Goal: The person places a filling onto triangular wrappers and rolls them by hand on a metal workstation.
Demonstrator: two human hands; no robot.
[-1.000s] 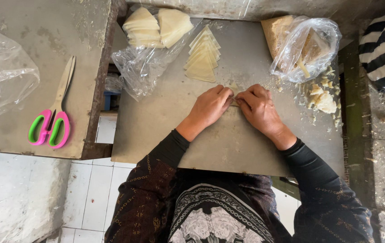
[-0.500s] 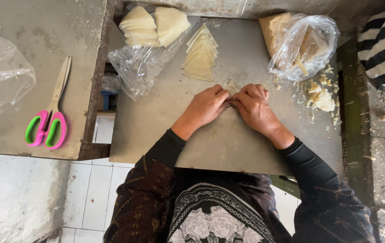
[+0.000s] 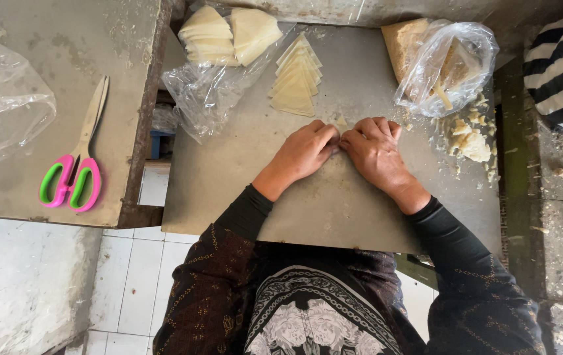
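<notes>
Pale, thin pastry is what both hands are working in the head view: the left hand (image 3: 301, 152) and the right hand (image 3: 375, 150) are meeting fingertip to fingertip at the middle of the grey worktop (image 3: 334, 210), fingers curled and pinched shut on a small folded pastry piece (image 3: 341, 122), of which only a corner is showing between them. It is looking light, soft and easy to tear, so taking it by the folded edges with fingertips seems wiser than pressing its middle. Just beyond the hands a fanned stack of triangular wrappers (image 3: 296, 84) is lying, with more sheets (image 3: 229, 34) on a clear plastic bag (image 3: 206, 98). To the right another bag (image 3: 449, 62) is sitting beside crumbly filling (image 3: 469, 135). Pink and green scissors (image 3: 74, 174) are resting well apart on the left
</notes>
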